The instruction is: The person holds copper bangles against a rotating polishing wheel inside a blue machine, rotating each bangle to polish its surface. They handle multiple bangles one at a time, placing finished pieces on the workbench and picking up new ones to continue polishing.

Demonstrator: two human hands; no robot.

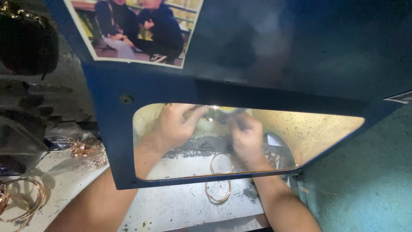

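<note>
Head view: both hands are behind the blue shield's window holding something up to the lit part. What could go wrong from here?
The window is spotted and hazy, so the left hand, right hand and the small piece they hold are hard to see; fingers could slip. The loose bangle lies between the forearms and might get knocked off the bench.

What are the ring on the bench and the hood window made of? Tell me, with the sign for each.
Ring: probably metal, gold or copper toned, judging by its thin, shiny, warm-coloured band. Window: seemingly clear plastic or glass, since both hands show through it; scuffed and speckled.
</note>
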